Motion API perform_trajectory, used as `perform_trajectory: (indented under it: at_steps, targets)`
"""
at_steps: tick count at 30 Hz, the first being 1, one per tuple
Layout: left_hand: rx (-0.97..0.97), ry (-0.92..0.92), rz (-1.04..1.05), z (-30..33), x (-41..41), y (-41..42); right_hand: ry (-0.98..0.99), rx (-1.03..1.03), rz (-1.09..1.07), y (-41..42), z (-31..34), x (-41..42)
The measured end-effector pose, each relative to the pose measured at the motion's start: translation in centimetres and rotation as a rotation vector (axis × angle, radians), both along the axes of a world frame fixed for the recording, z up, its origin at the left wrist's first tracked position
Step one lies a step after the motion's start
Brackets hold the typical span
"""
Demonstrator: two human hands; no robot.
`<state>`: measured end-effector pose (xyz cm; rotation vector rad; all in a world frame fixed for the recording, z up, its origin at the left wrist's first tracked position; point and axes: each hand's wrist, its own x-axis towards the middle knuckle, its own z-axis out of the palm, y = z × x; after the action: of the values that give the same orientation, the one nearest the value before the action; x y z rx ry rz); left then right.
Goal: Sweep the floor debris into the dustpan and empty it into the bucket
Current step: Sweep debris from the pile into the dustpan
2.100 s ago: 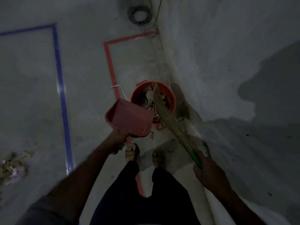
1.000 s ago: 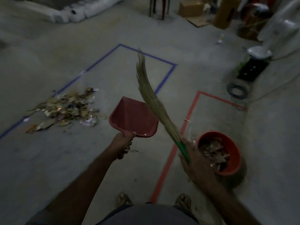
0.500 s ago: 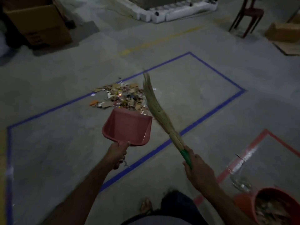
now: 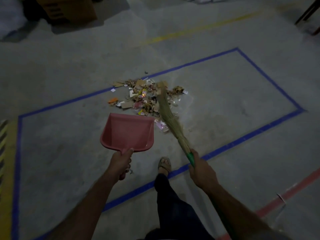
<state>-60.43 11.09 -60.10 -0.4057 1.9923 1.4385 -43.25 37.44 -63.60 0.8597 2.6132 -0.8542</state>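
Head view: I am looking down at a dim concrete floor (image 4: 225, 94) marked with a blue tape rectangle (image 4: 270, 126). My left hand (image 4: 121, 162) is clenching the handle of the pink dustpan (image 4: 128, 131), which I am holding level and clear of the floor, its open mouth facing the debris pile (image 4: 145, 97). The pan's interior is looking empty. My right hand (image 4: 201, 170) is gripping the green handle of the grass broom (image 4: 168, 115); the bristles are angling up and to the left, with the tip lying over the right part of the pile. The debris, a mix of cardboard scraps, paper bits and wrappers, is sitting inside the blue rectangle close to its far edge, just beyond the dustpan's lip. The bucket is not appearing anywhere in view. My sandalled foot (image 4: 164, 164) is standing just inside the near blue line. A red tape line (image 4: 284, 196) is running at lower right, and a cardboard box (image 4: 69, 9) is sitting at upper left.
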Motion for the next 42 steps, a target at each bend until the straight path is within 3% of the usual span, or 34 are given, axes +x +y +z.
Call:
perform_trajectory:
  at_steps: [7,12,19,22,25,30,35,38,42]
  targets:
    - [-0.084,-0.051,-0.11,-8.0,-12.5,7.5,-0.142,-0.197,-0.142,6.8,-11.0,-11.4]
    - [-0.059,-0.188,-0.188,-19.2,-20.3,12.4,-0.266,-0.186,-0.223,11.6,-22.5,-15.1]
    - [-0.157,-0.098,-0.144,-33.8,-25.7,13.4,-0.499,-0.253,-0.253,12.6,-36.6,-17.3]
    - [-0.183,-0.133,-0.105,-38.1,-28.1,12.3,-0.49,-0.256,-0.218,10.7,-42.1,-21.8]
    - [-0.172,-0.142,-0.141,-40.3,-31.0,10.9,-0.323,-0.259,-0.214,8.6,-46.0,-28.9]
    - [-0.197,-0.142,-0.173,-40.3,-36.4,8.1,-0.111,-0.333,-0.288,6.9,-43.8,-37.2]
    - [-0.157,-0.2,-0.181,-37.0,-40.2,7.0,-0.055,-0.319,-0.426,6.2,-35.8,-31.5]
    - [-0.149,-0.234,-0.173,-35.7,-41.2,6.3,-0.227,-0.2,-0.507,5.7,-32.9,-27.5]
    - [-0.146,-0.282,-0.225,-35.7,-41.2,5.0,-0.489,-0.083,-0.629,4.8,-33.8,-26.2]
